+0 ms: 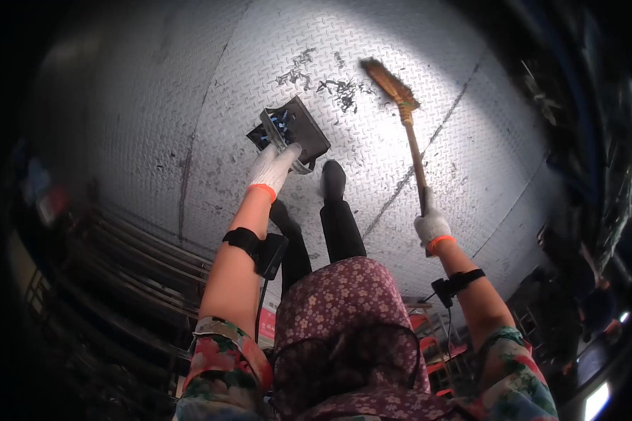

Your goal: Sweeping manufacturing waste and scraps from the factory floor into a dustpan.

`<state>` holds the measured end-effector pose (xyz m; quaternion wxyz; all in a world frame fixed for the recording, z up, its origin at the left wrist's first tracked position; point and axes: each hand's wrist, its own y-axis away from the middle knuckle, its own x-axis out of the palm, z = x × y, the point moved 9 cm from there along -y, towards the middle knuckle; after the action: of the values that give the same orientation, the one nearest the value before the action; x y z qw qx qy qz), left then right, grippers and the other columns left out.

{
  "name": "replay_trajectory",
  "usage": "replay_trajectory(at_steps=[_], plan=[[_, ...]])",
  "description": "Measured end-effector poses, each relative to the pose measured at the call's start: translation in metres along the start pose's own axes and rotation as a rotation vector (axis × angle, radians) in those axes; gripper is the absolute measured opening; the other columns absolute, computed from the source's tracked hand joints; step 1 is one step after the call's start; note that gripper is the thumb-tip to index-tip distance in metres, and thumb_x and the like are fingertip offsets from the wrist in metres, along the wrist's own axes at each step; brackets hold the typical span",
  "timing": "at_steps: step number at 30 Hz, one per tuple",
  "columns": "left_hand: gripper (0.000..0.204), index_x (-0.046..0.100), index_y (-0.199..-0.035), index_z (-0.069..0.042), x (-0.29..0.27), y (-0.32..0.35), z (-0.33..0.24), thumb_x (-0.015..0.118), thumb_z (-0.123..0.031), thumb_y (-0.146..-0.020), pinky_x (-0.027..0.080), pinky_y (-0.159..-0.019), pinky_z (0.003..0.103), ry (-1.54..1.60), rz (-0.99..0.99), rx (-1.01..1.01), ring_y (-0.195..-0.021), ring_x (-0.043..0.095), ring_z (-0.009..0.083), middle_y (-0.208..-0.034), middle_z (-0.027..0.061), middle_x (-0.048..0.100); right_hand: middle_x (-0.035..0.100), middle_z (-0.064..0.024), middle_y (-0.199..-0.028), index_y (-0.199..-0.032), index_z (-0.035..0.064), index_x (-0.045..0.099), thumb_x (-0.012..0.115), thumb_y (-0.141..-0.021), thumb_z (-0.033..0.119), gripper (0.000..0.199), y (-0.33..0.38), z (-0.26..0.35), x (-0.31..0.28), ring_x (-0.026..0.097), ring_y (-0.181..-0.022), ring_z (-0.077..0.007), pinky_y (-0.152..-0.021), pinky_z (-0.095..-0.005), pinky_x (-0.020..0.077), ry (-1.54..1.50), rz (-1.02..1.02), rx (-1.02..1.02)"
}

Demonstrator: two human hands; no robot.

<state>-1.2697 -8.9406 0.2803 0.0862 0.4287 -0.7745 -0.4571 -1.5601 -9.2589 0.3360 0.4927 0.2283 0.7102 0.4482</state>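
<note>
My left hand (271, 170), in a white knit glove with an orange cuff, is closed round the grey handle of a dark dustpan (307, 135). Several blue and dark scraps (282, 126) lie inside the pan. With my right hand (432, 228), gloved the same way, I grip the wooden stick of a short-handled broom (416, 151). Its brown bristles (387, 78) point away from me, to the right of loose dark scraps (341, 92) on the floor. A gap of bare metal separates the bristles from the pan. Whether the bristles touch the floor I cannot tell.
The floor is metal tread plate (260, 63) with dark seams. My shoe (333, 180) stands just below the dustpan. Metal rails (147, 256) run along the lower left. Dim equipment and shiny wrapped material (621, 182) line the right side.
</note>
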Motion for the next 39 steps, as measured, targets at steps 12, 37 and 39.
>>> replay_trajectory(at_steps=[12,37,39], plan=[[0.063,0.068,-0.120,0.001,-0.004,0.024,0.017,0.068,-0.050,-0.084,0.047,-0.096,0.039,0.211,-0.149,-0.071,-0.109,0.066,0.0320,-0.115,0.0219,0.071,0.071,-0.0216,-0.096,-0.162,0.0322,0.021,0.054,-0.088,0.007,0.085,0.102,0.014,-0.016,0.070,-0.066,-0.0268,-0.055,-0.0389,0.0575,0.215,0.121,-0.240],[0.065,0.065,-0.125,0.003,-0.030,0.022,0.102,0.069,-0.048,-0.084,0.046,-0.098,0.039,0.330,-0.209,-0.083,-0.111,0.064,0.0293,-0.119,0.0184,0.070,0.064,-0.0144,-0.077,-0.163,0.0295,0.010,0.051,-0.087,0.003,0.090,0.019,0.049,-0.018,0.060,-0.056,-0.0199,-0.047,-0.0412,0.0535,-0.263,0.059,0.086],[0.064,0.065,-0.126,0.002,-0.022,0.027,0.070,0.069,-0.048,-0.086,0.046,-0.097,0.037,0.243,-0.196,-0.205,-0.109,0.062,0.0271,-0.120,0.0154,0.070,0.068,-0.0318,-0.110,-0.163,0.0257,0.004,0.050,-0.091,0.011,0.087,0.031,0.018,0.029,0.071,-0.100,-0.0419,-0.088,-0.0501,0.0562,0.028,0.132,0.046]])
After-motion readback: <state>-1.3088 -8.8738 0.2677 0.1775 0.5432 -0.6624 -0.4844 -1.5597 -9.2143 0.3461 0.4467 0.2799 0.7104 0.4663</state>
